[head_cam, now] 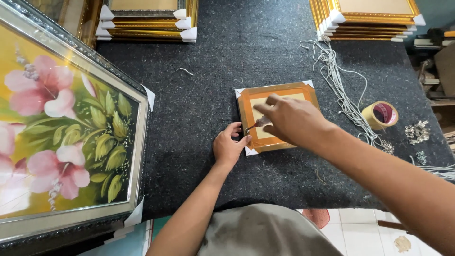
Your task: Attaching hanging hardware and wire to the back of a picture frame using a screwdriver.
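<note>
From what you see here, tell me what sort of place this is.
Probably a picture-framing workshop. Stacks of gold frames sit at the far edge of the felt-covered table, a framed flower painting lies at left, and cords and a tape roll lie nearby.

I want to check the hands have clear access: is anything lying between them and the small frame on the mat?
Nothing visible does. The left hand already touches the small frame at its near left edge, and the right hand is over it with a small tool. The tape roll and cords lie off to the right.
</note>
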